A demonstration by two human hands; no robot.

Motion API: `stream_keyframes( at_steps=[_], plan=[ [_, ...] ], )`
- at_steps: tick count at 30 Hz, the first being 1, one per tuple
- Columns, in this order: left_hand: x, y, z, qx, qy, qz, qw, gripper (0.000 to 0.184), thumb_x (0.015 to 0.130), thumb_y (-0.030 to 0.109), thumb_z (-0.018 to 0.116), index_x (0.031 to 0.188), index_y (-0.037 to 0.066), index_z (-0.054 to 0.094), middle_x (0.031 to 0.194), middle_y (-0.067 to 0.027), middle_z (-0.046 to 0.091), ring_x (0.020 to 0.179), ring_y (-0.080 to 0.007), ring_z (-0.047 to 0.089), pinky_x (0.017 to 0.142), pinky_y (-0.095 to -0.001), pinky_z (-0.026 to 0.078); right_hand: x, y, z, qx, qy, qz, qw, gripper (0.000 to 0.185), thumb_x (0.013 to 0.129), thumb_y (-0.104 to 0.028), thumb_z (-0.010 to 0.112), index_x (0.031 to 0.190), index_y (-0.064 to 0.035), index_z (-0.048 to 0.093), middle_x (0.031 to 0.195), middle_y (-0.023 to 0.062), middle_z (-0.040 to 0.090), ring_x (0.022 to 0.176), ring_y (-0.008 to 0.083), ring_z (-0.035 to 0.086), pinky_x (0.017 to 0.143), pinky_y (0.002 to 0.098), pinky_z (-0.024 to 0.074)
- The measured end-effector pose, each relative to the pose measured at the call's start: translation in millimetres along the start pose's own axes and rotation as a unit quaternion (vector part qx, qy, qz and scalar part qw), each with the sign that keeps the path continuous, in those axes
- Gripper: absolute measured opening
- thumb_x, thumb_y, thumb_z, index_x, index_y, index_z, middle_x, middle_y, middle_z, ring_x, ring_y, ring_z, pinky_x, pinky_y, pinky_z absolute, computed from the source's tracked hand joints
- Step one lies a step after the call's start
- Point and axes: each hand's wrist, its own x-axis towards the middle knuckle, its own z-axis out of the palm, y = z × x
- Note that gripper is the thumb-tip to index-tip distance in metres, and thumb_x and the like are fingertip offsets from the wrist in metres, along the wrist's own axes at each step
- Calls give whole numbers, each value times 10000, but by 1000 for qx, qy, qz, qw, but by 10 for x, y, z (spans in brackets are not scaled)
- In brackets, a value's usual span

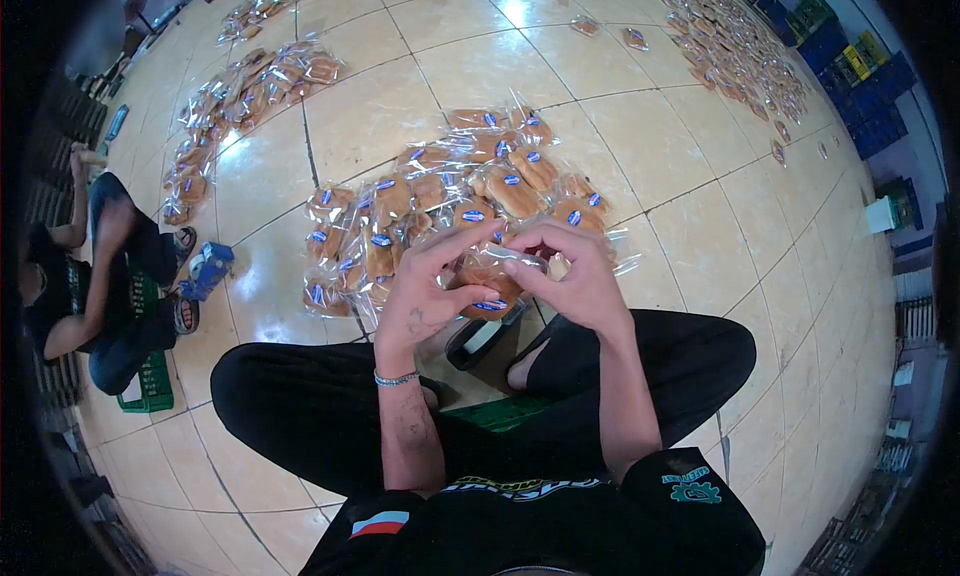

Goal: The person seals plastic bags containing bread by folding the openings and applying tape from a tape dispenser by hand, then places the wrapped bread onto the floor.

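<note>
Between my two hands is a brown bread bun in a clear plastic bag [483,273], with a blue-and-white label on its lower part. My left hand [428,284] curls round its left side, thumb against the bun. My right hand [574,274] is closed at the bag's upper right, where the thumb and fingers pinch the clear plastic. Just beyond my hands lies a pile of bagged buns [405,191], many carrying the same label. A black sandal [485,344] shows below the held bun.
On the left sits another person [75,276] near a green crate [152,384] and a small blue box [208,270]. More bagged buns [255,88] lie at the upper left, and a large spread of bagged buns [730,41] at the upper right. Blue crates [880,91] stand along the right wall.
</note>
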Motion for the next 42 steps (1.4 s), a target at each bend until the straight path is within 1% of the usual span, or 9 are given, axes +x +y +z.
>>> stream_keyframes(
  at_steps=[11, 13, 16, 19, 21, 23, 26, 32, 42],
  plan=[
    [-53, 126, -51, 114, -104, -89, 984, 873, 619, 11, 828, 1431, 128, 529, 1100, -70, 628, 973, -174, 629, 869, -303, 516, 45, 63, -62, -112, -186, 18, 976, 349, 810, -283, 791, 988, -18, 650, 794, 108, 643, 737, 191, 625, 633, 334, 478],
    [-109, -22, -25, 52, -102, -129, 985, 871, 642, 9, 822, 1445, 126, 508, 1107, -67, 628, 971, -169, 629, 870, -299, 520, 103, 122, -118, -116, -360, 110, 919, 373, 826, -306, 785, 1011, -10, 653, 808, 89, 646, 727, 175, 613, 661, 327, 483],
    [-93, -197, -59, 24, -75, -134, 988, 797, 744, 97, 828, 1458, 81, 474, 1184, -128, 620, 976, -196, 646, 852, -327, 535, 132, 581, -387, 19, -346, 259, 902, 343, 867, -300, 744, 1039, -19, 647, 843, 76, 660, 752, 163, 612, 695, 310, 495],
    [-108, -154, -143, 78, 133, -103, 983, 621, 810, 121, 794, 1375, 45, 548, 1144, -117, 651, 938, -182, 661, 842, -304, 533, -91, 2007, -891, 236, 41, 222, 945, 345, 899, -289, 688, 1122, -30, 640, 867, 27, 644, 732, 138, 601, 685, 306, 499],
    [-139, -169, -215, 49, 177, -105, 977, 565, 839, 116, 763, 1360, 40, 560, 1105, -108, 667, 928, -174, 660, 833, -301, 530, -174, 2191, -887, 341, 213, 199, 894, 326, 917, -270, 657, 1149, -42, 634, 887, 26, 634, 727, 129, 594, 688, 295, 498],
    [-135, -197, -250, 8, 259, -99, 961, 410, 905, 105, 683, 1296, 17, 599, 996, -66, 698, 899, -144, 654, 810, -285, 521, -211, 2049, -794, 370, 362, 395, 759, 284, 928, -232, 621, 1144, -46, 635, 926, 32, 631, 712, 124, 595, 658, 307, 510],
    [-107, -376, -277, -53, 323, -89, 941, 353, 916, 121, 682, 1239, -4, 618, 984, -55, 699, 884, -131, 652, 795, -271, 517, -307, 2407, -218, 105, 52, 365, 924, 377, 915, -352, 669, 1153, -60, 638, 934, 59, 670, 770, 159, 646, 636, 344, 545],
    [-106, -301, -315, -108, 370, -108, 917, 298, 952, 132, 656, 1216, 0, 618, 1046, -76, 693, 857, -112, 659, 742, -240, 512, -243, 1714, 1333, -291, -305, 233, 876, 579, 757, -600, 730, 1008, -78, 732, 948, 148, 727, 911, 291, 704, 822, 453, 523],
    [-320, -571, -477, -56, 344, -139, 927, 464, 856, 147, 763, 1276, 40, 598, 1142, -86, 684, 1005, -168, 650, 860, -295, 512, 255, 1385, 1232, -165, -31, 126, 978, 143, 861, -171, 614, 947, -57, 600, 940, 202, 664, 918, 415, 645, 759, 495, 510]
  ],
)
